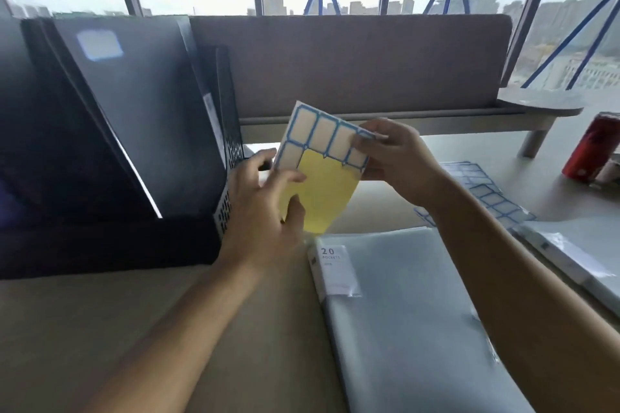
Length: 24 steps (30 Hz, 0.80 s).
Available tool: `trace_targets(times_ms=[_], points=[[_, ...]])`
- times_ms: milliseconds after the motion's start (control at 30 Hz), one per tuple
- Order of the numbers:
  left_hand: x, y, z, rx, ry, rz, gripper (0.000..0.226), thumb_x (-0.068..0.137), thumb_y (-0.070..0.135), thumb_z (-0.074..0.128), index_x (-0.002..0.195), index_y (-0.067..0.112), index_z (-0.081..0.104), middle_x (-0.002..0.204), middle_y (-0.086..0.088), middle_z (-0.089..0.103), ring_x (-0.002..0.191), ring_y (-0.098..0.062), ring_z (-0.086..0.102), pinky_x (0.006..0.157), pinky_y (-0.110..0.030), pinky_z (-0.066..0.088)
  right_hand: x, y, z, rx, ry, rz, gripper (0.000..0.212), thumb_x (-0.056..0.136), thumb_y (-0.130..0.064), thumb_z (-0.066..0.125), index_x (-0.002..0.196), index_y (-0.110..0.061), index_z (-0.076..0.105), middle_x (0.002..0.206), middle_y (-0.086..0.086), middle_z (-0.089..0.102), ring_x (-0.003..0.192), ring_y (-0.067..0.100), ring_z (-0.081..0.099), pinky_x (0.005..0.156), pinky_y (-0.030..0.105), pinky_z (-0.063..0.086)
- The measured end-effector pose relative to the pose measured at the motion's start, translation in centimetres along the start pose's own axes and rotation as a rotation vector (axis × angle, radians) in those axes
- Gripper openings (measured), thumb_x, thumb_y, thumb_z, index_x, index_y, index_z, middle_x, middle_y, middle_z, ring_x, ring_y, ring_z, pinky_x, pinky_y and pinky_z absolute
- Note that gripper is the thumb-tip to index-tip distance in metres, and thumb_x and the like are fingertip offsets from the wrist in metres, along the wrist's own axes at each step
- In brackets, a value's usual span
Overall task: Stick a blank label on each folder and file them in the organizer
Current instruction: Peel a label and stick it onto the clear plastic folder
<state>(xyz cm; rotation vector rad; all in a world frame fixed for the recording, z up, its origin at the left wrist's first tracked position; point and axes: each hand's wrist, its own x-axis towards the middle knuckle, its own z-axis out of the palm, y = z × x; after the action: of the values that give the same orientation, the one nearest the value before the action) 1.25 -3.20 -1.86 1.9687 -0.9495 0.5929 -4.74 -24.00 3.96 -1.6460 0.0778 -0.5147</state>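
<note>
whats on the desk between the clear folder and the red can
In the head view, spare label sheets lie flat on the table between the clear folder and the red can, partly hidden by the right forearm.

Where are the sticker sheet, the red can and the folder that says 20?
sticker sheet (325, 181): head view, on its bare yellow backing.
red can (592, 147): head view, on its red side.
folder (402, 312): head view, on the middle of its clear cover.
</note>
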Motion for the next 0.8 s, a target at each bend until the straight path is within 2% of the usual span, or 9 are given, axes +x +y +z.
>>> trace_targets(times_ms=[100, 200, 267, 333, 400, 467, 567, 700, 800], points=[[2.8, 1.8, 0.5, -0.197, -0.156, -0.186, 0.032, 0.074, 0.032, 0.063, 0.106, 0.035, 0.061, 0.120, 0.001, 0.059, 0.115, -0.016, 0.051, 0.095, -0.023, 0.035, -1.5, -1.7, -1.9, 0.009, -0.009, -0.034, 0.006, 0.095, -0.008, 0.062, 0.091, -0.011, 0.063, 0.080, 0.010, 0.064, 0.070, 0.024, 0.063, 0.069, 0.043, 0.061], [3.3, 3.6, 1.6, -0.596, -0.316, -0.353, 0.025, 0.081, 0.012, 0.074, 0.091, 0.033, 0.065, 0.093, -0.002, 0.068, 0.079, -0.017, 0.061, 0.078, -0.031, 0.045, -2.5, -2.1, -3.9, 0.038, 0.051, -0.019, 0.006, 0.095, -0.010, 0.062, 0.091, -0.013, 0.064, 0.073, 0.003, 0.064, 0.063, 0.018, 0.062, 0.062, 0.036, 0.059], [2.8, 4.0, 2.5, -0.537, -0.322, -0.322, 0.027, 0.085, 0.006, 0.072, 0.083, 0.032, 0.068, 0.080, -0.003, 0.066, 0.065, -0.012, 0.054, 0.066, -0.027, 0.042, -3.1, -1.5, -5.2, -0.006, 0.148, 0.021, 0.001, 0.095, -0.013, 0.064, 0.095, -0.014, 0.064, 0.075, 0.002, 0.066, 0.062, 0.018, 0.064, 0.065, 0.039, 0.059], [2.9, 4.0, 2.9, -0.434, -0.261, -0.307, 0.025, 0.086, 0.012, 0.073, 0.076, 0.035, 0.070, 0.073, 0.002, 0.066, 0.059, -0.006, 0.053, 0.058, -0.021, 0.043, -3.5, -0.2, -6.3, -0.149, 0.276, 0.118, 0.016, 0.094, -0.021, 0.066, 0.108, -0.015, 0.060, 0.087, 0.005, 0.070, 0.070, 0.024, 0.070, 0.074, 0.048, 0.061], [3.3, 3.2, 2.9, -0.398, -0.154, -0.291, 0.021, 0.087, 0.016, 0.071, 0.077, 0.034, 0.069, 0.069, 0.010, 0.066, 0.056, -0.002, 0.054, 0.055, -0.017, 0.044, -4.5, 1.3, -6.4, -0.396, 0.327, 0.203, 0.035, 0.091, -0.036, 0.068, 0.115, -0.017, 0.051, 0.095, 0.006, 0.072, 0.082, 0.029, 0.072, 0.072, 0.047, 0.056], [3.5, 2.1, 2.6, -0.336, -0.082, -0.277, 0.013, 0.090, 0.018, 0.068, 0.085, 0.030, 0.070, 0.067, 0.014, 0.064, 0.052, 0.002, 0.052, 0.053, -0.018, 0.043, -6.1, 2.4, -5.1, -0.669, 0.201, 0.252, 0.044, 0.086, -0.047, 0.069, 0.117, -0.023, 0.047, 0.093, 0.000, 0.069, 0.081, 0.022, 0.067, 0.067, 0.035, 0.047], [2.6, 1.0, 1.9, -0.263, -0.024, -0.292, 0.010, 0.092, 0.020, 0.063, 0.099, 0.021, 0.071, 0.066, 0.012, 0.061, 0.047, 0.004, 0.050, 0.052, -0.019, 0.042, -8.9, 2.3, -1.4, -1.012, -0.221, 0.192, 0.039, 0.090, -0.051, 0.062, 0.122, -0.030, 0.055, 0.098, -0.003, 0.067, 0.071, 0.011, 0.057, 0.070, 0.026, 0.042], [1.8, 0.4, -0.7, -0.195, 0.025, -0.289, 0.011, 0.092, 0.021, 0.062, 0.098, 0.025, 0.070, 0.050, 0.014, 0.050, 0.044, -0.001, 0.047, 0.048, -0.018, 0.039, -11.5, 1.4, 3.5, -1.214, -0.640, 0.095, 0.041, 0.094, -0.056, 0.053, 0.132, -0.040, 0.055, 0.108, -0.004, 0.056, 0.102, 0.014, 0.052, 0.086, 0.027, 0.038], [1.1, -0.2, -2.6, -0.177, -0.020, -0.290, 0.016, 0.089, 0.016, 0.062, 0.101, 0.023, 0.070, 0.042, 0.013, 0.046, 0.043, -0.004, 0.044, 0.045, -0.013, 0.036, -12.1, 2.1, 5.8, -1.306, -0.778, 0.127, 0.036, 0.098, -0.056, 0.044, 0.128, -0.040, 0.056, 0.113, -0.004, 0.062, 0.117, 0.020, 0.054, 0.098, 0.037, 0.045]])
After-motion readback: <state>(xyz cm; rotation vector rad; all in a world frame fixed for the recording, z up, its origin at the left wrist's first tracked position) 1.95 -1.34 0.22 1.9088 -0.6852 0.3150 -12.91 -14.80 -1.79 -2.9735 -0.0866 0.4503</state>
